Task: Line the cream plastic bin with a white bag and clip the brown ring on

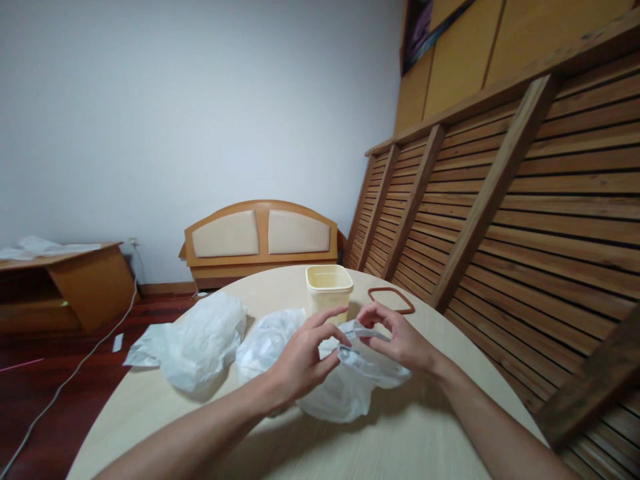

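Observation:
A thin white plastic bag (345, 390) hangs low over the round table, its gathered edge between my two hands. My left hand (313, 350) pinches that edge from the left with thumb and fingers. On the right, my right hand (395, 337) grips the same edge with fingers curled. Just behind the hands stands a cream square bin (327, 293), upright with its top uncovered. A brown square ring (393, 300) lies flat to its right. Left of my hands rest a crumpled white bag (270, 340) and a larger white bag (205, 340).
The round pale table (400, 433) fills the foreground. Slatted wooden panels (465, 220) lean along the right side. Beyond the table is a padded headboard (260, 233). A low wooden cabinet (95, 287) stands at the left, with a cable (75, 373) on the floor.

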The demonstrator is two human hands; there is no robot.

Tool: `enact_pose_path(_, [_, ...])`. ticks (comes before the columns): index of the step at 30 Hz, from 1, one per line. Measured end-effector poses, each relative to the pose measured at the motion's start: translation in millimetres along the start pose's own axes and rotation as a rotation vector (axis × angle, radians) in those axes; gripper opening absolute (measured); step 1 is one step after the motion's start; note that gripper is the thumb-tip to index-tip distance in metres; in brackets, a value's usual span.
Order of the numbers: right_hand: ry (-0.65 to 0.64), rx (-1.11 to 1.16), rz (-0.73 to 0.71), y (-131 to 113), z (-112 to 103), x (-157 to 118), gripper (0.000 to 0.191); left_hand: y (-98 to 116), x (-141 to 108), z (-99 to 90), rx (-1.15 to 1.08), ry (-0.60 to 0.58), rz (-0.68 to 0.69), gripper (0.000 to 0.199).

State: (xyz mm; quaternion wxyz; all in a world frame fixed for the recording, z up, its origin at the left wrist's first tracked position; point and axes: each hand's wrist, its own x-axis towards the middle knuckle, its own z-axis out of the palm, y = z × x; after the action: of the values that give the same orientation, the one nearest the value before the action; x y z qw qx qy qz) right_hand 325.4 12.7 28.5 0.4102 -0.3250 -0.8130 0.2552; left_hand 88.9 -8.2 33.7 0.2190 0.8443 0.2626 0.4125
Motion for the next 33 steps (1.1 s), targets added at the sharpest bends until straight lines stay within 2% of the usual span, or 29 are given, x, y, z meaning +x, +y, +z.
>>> enact_pose_path(4, [-0.067,0.015,-0.051,-10.1,4.2,-1.5,0.025,-4.3,1.9,0.3,-0.001,0.083,-0.100,0.015])
enact_pose_path(9, [-0.153,-0.030,-0.022,-11.7,4.9,0.0,0.080,-14.0,7.0,1.4,-0.106,0.203,-0.194,0.015])
enact_pose_path(10, [-0.159,-0.065,-0.001,-10.3,4.2,0.4,0.080,-15.8,7.8,1.8,-0.139,0.211,-0.211,0.012])
enact_pose_path(11, [-0.162,-0.099,0.023,-8.4,2.8,0.6,0.070,-17.2,8.2,2.0,-0.165,0.215,-0.226,0.008])
enact_pose_path(13, [-0.164,-0.149,0.070,-3.2,-2.2,0.6,0.042,-18.7,8.1,1.2,-0.180,0.183,-0.226,0.014])
enact_pose_path(14, [-0.156,-0.164,0.093,-0.1,-6.0,0.3,0.031,-18.8,7.6,-0.2,-0.157,0.139,-0.214,0.024])
enact_pose_path(16, [-0.132,-0.162,0.142,6.5,-15.4,-0.8,0.020,-19.0,5.7,-5.2,-0.037,-0.008,-0.196,0.059])
enact_pose_path(19, [-0.097,-0.065,0.217,16.5,-31.8,-3.4,0.027,-22.5,2.3,-16.6,0.238,-0.316,-0.245,0.110])
enact_pose_path(22, [-0.096,0.043,0.269,28.5,-47.7,-8.1,0.037,-31.6,-0.8,-25.1,0.420,-0.562,-0.318,0.127])
enact_pose_path(25, [-0.128,0.070,0.334,42.2,-62.5,-16.0,0.038,-42.9,-3.3,-26.2,0.507,-0.654,-0.329,0.129])
enact_pose_path(28, [-0.120,0.031,0.399,51.7,-76.1,-24.8,0.031,-52.4,-4.5,-23.1,0.596,-0.650,-0.323,0.120])
enact_pose_path(31, [-0.079,0.022,0.422,54.3,-85.5,-30.6,0.029,-57.1,-3.9,-20.9,0.687,-0.594,-0.337,0.093])
enact_pose_path(33, [-0.116,-0.008,0.423,55.3,-88.3,-33.0,0.027,-56.8,-2.9,-20.6,0.722,-0.578,-0.319,0.068])
